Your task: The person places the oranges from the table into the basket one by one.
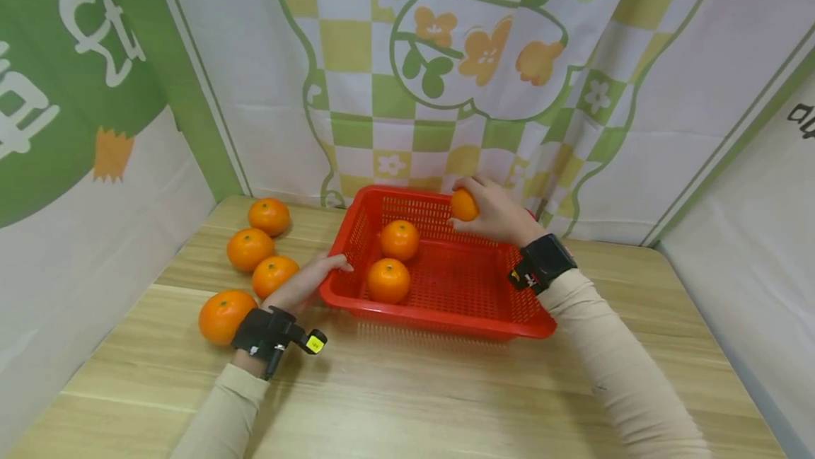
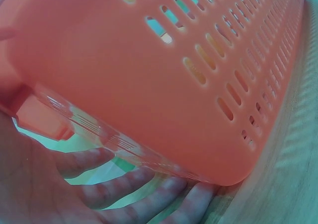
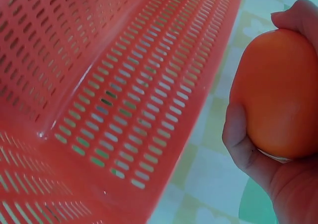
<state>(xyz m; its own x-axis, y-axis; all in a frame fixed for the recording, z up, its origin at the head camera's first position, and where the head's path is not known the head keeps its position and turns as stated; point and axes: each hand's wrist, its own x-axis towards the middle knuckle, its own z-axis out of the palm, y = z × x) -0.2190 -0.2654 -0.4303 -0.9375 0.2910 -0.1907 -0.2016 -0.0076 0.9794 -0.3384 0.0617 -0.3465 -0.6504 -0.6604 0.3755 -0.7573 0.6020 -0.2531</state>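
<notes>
Over the back right part of a red plastic basket (image 1: 439,320), my right hand (image 1: 499,213) grips an orange (image 1: 464,205) between thumb and fingers. The right wrist view shows that held orange (image 3: 278,95) beside the slotted basket wall (image 3: 134,95). My left hand (image 1: 305,283) holds the basket's left end, thumb over the rim; in the left wrist view its fingers (image 2: 119,184) lie along the outside of the basket wall (image 2: 114,80). Inside the basket, at its left side, sit two more oranges, one behind (image 1: 400,240) and one in front (image 1: 388,281).
Several oranges stand on the wooden table (image 1: 407,395) left of the basket, the nearest orange (image 1: 224,317) beside my left wrist. A patterned curtain (image 1: 356,91) hangs right behind the basket, and white panels close off both sides.
</notes>
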